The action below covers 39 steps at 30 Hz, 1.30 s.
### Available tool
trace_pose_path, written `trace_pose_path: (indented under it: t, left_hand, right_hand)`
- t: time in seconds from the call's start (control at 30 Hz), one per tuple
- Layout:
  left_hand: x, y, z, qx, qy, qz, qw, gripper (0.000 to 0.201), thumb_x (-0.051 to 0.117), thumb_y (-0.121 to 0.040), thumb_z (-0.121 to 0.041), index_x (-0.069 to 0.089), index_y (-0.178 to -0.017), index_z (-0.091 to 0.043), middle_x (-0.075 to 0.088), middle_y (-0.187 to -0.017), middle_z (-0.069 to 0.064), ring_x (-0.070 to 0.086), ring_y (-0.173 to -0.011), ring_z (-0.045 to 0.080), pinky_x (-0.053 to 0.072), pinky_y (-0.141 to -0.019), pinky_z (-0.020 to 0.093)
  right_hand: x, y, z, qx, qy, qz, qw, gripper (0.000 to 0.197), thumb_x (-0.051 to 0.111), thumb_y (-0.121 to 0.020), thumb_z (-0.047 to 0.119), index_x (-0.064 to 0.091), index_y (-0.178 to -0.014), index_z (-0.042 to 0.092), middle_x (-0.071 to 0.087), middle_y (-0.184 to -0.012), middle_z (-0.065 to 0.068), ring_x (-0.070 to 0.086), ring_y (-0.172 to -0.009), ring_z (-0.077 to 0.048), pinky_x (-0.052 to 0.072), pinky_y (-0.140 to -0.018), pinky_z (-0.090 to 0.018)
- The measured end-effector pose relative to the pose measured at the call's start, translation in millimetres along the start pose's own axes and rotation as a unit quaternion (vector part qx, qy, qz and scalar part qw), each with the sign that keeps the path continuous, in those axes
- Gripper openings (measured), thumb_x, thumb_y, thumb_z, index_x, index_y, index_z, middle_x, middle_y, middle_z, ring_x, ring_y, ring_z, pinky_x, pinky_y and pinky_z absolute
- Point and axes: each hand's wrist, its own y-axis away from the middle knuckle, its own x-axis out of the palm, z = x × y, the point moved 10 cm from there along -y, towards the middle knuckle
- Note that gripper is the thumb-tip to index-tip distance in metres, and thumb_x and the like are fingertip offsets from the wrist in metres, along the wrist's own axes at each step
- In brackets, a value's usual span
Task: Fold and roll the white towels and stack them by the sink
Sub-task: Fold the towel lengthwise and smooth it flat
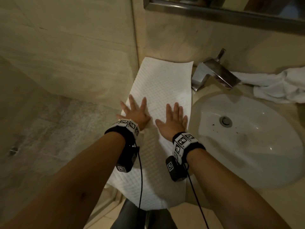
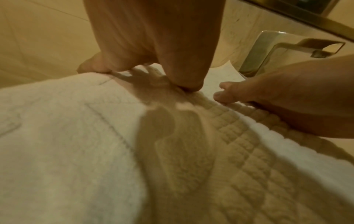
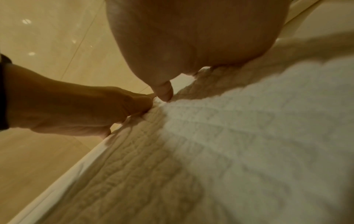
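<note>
A long white waffle-textured towel [image 1: 163,83] lies flat along the counter left of the sink [image 1: 257,156], its near end hanging over the front edge. My left hand [image 1: 134,111] lies flat on the towel's left side with fingers spread. Beside it, my right hand [image 1: 174,119] presses flat on the towel's right side. In the left wrist view the left hand [image 2: 153,60] rests on the towel [image 2: 76,151], and the right hand [image 2: 277,98] shows at the right. In the right wrist view the right hand [image 3: 191,45] rests on the towel [image 3: 249,144].
A chrome faucet [image 1: 212,71] stands behind the sink. A crumpled white towel [image 1: 277,86] lies on the counter at the far right. A mirror frame [image 1: 222,10] runs along the wall above. A glass shower partition and tiled floor [image 1: 49,129] lie to the left.
</note>
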Motion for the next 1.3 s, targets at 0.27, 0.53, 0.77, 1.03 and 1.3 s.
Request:
trace_pose_path:
  t: [0.27, 0.53, 0.77, 1.03, 1.3]
  left_hand:
    - [1.4, 8.8, 10.4, 0.028, -0.034, -0.068, 0.997, 0.063, 0.022, -0.097, -0.052, -0.012, -0.148, -0.042, -0.025, -0.156, 0.005, -0.021, -0.142, 0.038, 0.005, -0.106, 0.073]
    - [21.5, 28.7, 14.4, 0.025, -0.015, -0.090, 0.995, 0.066, 0.001, -0.091, -0.064, -0.022, -0.146, -0.037, -0.033, -0.153, 0.006, -0.033, -0.139, 0.029, -0.013, -0.108, 0.065]
    - [19.9, 33.9, 26.4, 0.067, -0.020, -0.055, 0.996, 0.065, 0.003, -0.091, -0.067, -0.021, -0.145, -0.040, -0.035, -0.152, -0.001, -0.028, -0.141, 0.030, -0.005, -0.112, 0.062]
    - [2.1, 19.9, 9.2, 0.066, -0.065, -0.017, 0.996, 0.067, 0.017, -0.097, -0.056, -0.017, -0.149, -0.032, -0.031, -0.153, 0.007, -0.027, -0.141, 0.032, 0.000, -0.112, 0.063]
    - [-63.1, -43.2, -33.1, 0.092, -0.028, -0.082, 0.992, 0.064, 0.042, -0.095, -0.033, 0.011, -0.150, -0.025, 0.009, -0.156, 0.014, 0.012, -0.143, 0.032, 0.021, -0.112, 0.055]
  right_hand:
    - [2.5, 3.2, 1.3, -0.018, 0.001, -0.018, 1.000, 0.080, 0.030, -0.094, 0.059, -0.016, -0.151, 0.028, -0.036, -0.153, -0.002, -0.036, -0.139, -0.018, -0.022, -0.114, -0.043]
    - [-9.2, 14.7, 10.4, -0.037, 0.028, -0.141, 0.989, 0.068, 0.024, -0.098, 0.046, -0.009, -0.153, 0.024, -0.025, -0.158, -0.004, -0.025, -0.144, -0.019, -0.018, -0.114, -0.046]
    - [11.2, 9.9, -3.3, -0.028, 0.063, -0.083, 0.994, 0.064, 0.013, -0.098, 0.052, -0.014, -0.152, 0.031, -0.028, -0.157, 0.000, -0.027, -0.144, -0.016, -0.016, -0.116, -0.047]
    - [0.1, 4.5, 8.5, 0.011, 0.031, -0.058, 0.998, 0.067, 0.023, -0.097, 0.039, -0.010, -0.153, 0.023, -0.024, -0.158, -0.002, -0.025, -0.144, -0.017, -0.016, -0.115, -0.051]
    - [-72.2, -52.8, 41.1, 0.003, -0.058, -0.178, 0.982, 0.059, 0.047, -0.091, 0.025, 0.029, -0.146, 0.013, 0.021, -0.155, -0.009, 0.017, -0.143, -0.025, 0.014, -0.116, -0.043]
